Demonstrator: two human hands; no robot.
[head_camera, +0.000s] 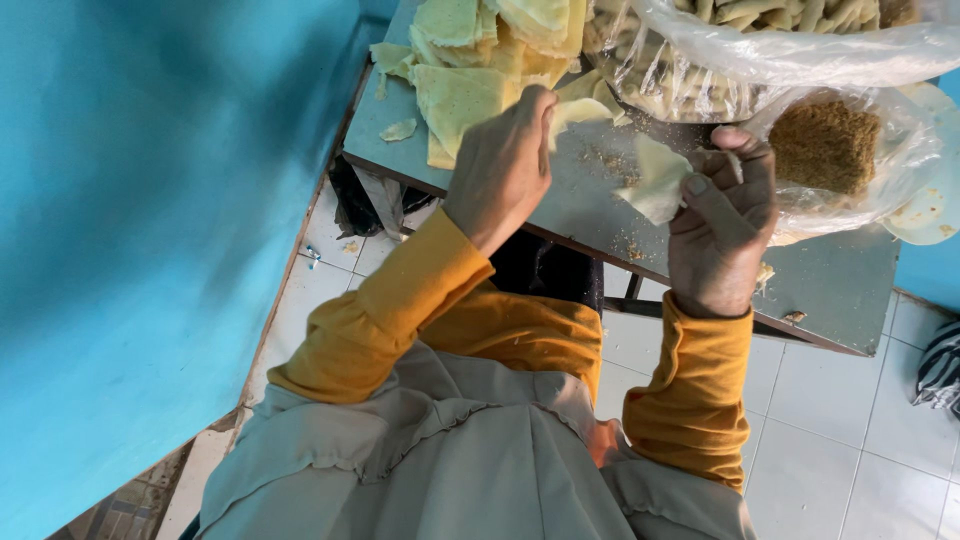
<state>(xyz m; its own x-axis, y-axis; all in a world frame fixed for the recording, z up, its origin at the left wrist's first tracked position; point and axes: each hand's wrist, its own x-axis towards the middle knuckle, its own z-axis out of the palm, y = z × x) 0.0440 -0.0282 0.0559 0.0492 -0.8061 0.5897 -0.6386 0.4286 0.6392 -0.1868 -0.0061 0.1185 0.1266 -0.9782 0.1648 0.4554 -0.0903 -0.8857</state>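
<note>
My right hand pinches a folded pale-yellow dough wrapper above the grey table. My left hand reaches toward the table's far side, its fingertips on another thin wrapper at the edge of a loose pile of yellow wrappers. Both arms wear mustard-yellow sleeves. Just right of my right hand lies a clear plastic bag of brown crumbly filling.
A large clear plastic bag of rolled pastry sticks lies at the table's far side. Crumbs dot the tabletop. A blue wall runs along the left. White floor tiles lie below, with a striped cloth at the right edge.
</note>
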